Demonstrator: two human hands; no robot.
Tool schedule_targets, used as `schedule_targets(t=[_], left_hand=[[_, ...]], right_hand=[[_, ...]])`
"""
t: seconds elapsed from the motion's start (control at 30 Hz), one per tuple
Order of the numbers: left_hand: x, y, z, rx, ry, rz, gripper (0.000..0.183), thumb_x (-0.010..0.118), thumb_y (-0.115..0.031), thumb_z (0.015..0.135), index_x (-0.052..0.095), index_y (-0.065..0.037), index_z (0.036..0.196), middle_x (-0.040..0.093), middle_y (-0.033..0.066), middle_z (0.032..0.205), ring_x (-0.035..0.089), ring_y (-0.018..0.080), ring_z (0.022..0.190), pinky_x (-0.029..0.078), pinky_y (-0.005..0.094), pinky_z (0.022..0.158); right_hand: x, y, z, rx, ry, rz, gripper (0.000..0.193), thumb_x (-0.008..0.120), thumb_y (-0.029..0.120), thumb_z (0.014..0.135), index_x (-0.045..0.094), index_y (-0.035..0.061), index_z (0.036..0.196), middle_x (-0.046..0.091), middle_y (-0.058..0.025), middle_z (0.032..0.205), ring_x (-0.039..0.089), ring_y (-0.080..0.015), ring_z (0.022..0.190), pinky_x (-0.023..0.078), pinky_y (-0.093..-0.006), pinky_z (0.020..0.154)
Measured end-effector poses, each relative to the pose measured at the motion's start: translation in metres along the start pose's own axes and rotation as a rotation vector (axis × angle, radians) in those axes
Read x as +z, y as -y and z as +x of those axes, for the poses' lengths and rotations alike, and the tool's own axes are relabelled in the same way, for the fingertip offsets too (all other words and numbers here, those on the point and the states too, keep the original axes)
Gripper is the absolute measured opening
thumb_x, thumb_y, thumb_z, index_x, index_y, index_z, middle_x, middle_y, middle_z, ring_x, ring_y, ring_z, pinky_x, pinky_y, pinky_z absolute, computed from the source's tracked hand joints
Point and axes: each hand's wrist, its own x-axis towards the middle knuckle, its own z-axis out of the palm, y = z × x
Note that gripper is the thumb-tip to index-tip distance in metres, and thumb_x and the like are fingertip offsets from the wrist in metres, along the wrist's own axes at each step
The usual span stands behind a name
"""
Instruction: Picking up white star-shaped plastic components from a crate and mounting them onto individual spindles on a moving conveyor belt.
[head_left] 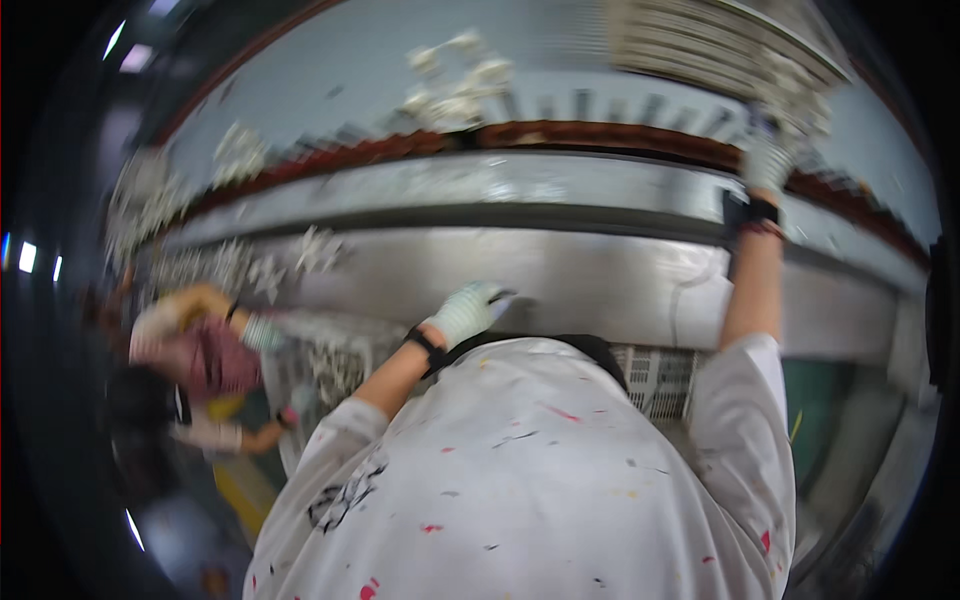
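My right hand (767,163), in a pale glove, reaches far over the belt at the upper right. Its blurred fingers close on a pale branched part (797,98), just in front of a stack of slatted panels (715,40). My left hand (464,314), also gloved, is low over the metal ledge (590,270), close to my body. Its fingers are curled around a small dark-tipped thing (502,297), too blurred to name.
More pale branched parts (455,85) lie on the blue-grey belt (560,70), and others (318,250) on the ledge at left. A co-worker (205,355) bends over a crate of parts (340,365) at left. A slotted plastic crate (655,380) stands beside my waist.
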Motion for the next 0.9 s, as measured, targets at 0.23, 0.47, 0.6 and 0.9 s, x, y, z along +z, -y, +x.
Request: schedule_targets(t=[0.23, 0.47, 0.6, 0.9], left_hand=[[0.03, 0.033, -0.022, -0.457, -0.166, -0.173, 0.021, 0.053, -0.018, 0.08, 0.061, -0.008, 0.096, 0.062, 0.0147, 0.093, 0.057, 0.0322, 0.089, 0.045, 0.0387, 0.08], [0.075, 0.054, -0.047, -0.446, -0.473, -0.366, 0.019, 0.053, -0.014, 0.075, 0.062, -0.007, 0.09, 0.063, 0.0141, 0.088, 0.059, 0.031, 0.083, 0.046, 0.0366, 0.076], [0.082, 0.053, -0.053, -0.528, -0.552, -0.47, 0.019, 0.053, -0.014, 0.081, 0.061, -0.006, 0.096, 0.063, 0.0128, 0.089, 0.059, 0.0282, 0.085, 0.046, 0.034, 0.078], [0.124, 0.094, -0.178, -0.874, -1.12, -0.755, 0.019, 0.05, -0.015, 0.085, 0.061, -0.003, 0.095, 0.062, 0.0067, 0.075, 0.058, 0.0126, 0.066, 0.048, 0.0266, 0.062]], right_hand=[[0.101, -0.058, -0.017, -0.495, 0.322, -0.546, 0.05, 0.043, 0.021, 0.085, 0.029, 0.0112, 0.132, 0.058, -0.0108, 0.112, 0.054, -0.0204, 0.099, 0.043, -0.037, 0.079], [0.115, 0.014, -0.034, 0.231, 0.321, 0.429, 0.042, 0.054, 0.032, 0.085, 0.054, -0.0004, 0.113, 0.059, -0.015, 0.109, 0.058, -0.0219, 0.095, 0.043, -0.0281, 0.081], [0.095, 0.041, -0.069, 0.416, 0.544, 0.436, 0.037, 0.05, 0.024, 0.088, 0.052, -0.0012, 0.114, 0.057, -0.0147, 0.111, 0.059, -0.0236, 0.095, 0.049, -0.0302, 0.081], [0.041, 0.219, -0.203, 0.271, 1.379, 0.885, 0.034, 0.047, 0.023, 0.09, 0.051, -0.0014, 0.114, 0.059, -0.0129, 0.1, 0.058, -0.0162, 0.083, 0.048, -0.0262, 0.073]])
